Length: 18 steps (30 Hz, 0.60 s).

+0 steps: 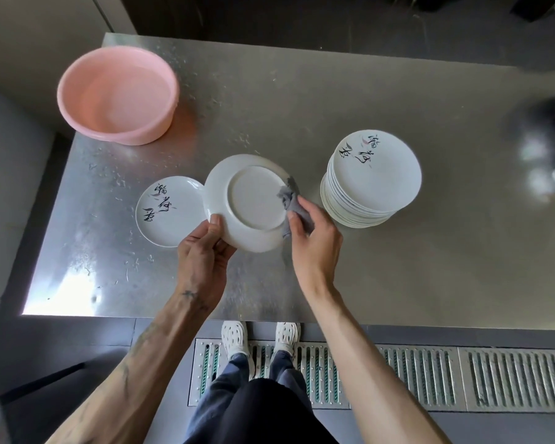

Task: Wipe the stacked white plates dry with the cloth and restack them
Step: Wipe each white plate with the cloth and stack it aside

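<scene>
The left hand is gripping a round white ceramic plate by its near-left rim, thumb curled over the edge and fingers tucked beneath, holding it bottom side up above the brushed steel desk. The plate is showing its plain underside: glossy and unmarked, with a raised circular foot ring around a flat middle.

The right hand is pinching a crumpled grey cloth between thumb and curled fingers and pressing it against the plate's right rim, where the cloth is wrapping over the edge.

Just left of the held plate, a single white plate is lying face up on the desk, showing black brushed characters and faint pink strokes. The held plate is overlapping its right edge in this view.

To the right, near the right hand, a tall stack of matching white plates is sitting on the desk, its top plate face up with the same lettering. At the far left a round pink plastic basin is standing well apart from the plates.
</scene>
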Each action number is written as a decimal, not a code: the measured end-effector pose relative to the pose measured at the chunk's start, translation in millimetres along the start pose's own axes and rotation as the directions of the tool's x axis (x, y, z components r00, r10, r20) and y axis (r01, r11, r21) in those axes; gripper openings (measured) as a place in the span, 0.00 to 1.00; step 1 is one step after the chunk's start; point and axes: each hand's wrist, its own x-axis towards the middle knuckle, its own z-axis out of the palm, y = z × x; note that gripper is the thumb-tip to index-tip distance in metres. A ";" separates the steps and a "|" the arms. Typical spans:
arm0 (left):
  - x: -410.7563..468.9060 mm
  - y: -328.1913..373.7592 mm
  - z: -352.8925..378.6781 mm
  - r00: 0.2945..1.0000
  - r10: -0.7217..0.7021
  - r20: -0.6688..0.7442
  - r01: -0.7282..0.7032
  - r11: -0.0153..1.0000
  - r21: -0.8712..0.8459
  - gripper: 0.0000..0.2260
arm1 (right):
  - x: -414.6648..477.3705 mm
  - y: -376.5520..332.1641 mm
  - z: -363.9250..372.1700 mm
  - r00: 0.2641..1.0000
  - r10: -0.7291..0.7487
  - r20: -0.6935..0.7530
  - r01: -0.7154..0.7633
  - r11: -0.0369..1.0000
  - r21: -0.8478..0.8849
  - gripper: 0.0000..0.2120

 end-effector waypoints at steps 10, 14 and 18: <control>-5.8 1.7 -10.7 0.991 0.032 0.134 -0.061 0.972 0.225 0.13 | 64.2 -16.0 0.2 0.984 0.011 0.178 -0.008 1.000 -0.021 0.10; -4.5 3.3 -10.9 0.985 0.034 0.168 -0.087 0.944 0.320 0.11 | 60.3 -41.9 15.5 0.944 -0.139 0.298 0.168 0.983 -0.075 0.13; -3.7 5.4 -9.7 0.982 0.032 0.188 -0.098 0.930 0.353 0.14 | 55.4 -52.6 25.9 0.881 -0.270 0.388 0.333 0.937 -0.104 0.14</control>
